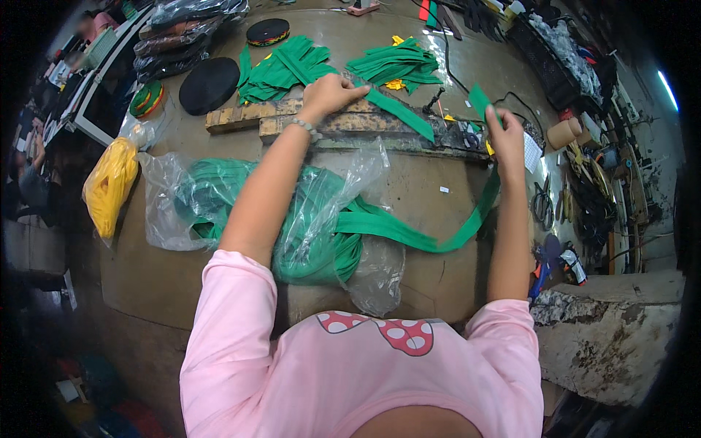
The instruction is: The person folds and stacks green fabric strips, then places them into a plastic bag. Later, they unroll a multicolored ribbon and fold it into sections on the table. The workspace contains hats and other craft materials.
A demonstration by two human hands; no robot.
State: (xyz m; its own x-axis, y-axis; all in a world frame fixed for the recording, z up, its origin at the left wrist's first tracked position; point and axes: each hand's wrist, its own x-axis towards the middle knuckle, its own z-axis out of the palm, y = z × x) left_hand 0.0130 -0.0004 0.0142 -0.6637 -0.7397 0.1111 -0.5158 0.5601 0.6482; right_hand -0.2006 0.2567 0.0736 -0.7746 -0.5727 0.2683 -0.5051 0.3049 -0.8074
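Apparently between cuts, the left hand (330, 97) pinches a short green strip (400, 115) toward the far edge of the surface (420, 193), the right hand (507, 142) a long green ribbon (398, 228); the next move likely calls for stacking the strip.

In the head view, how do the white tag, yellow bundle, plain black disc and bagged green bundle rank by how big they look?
Largest to smallest:
1. Green bundle
2. Yellow bundle
3. Plain black disc
4. White tag

Nearness to the camera may skew true sizes.
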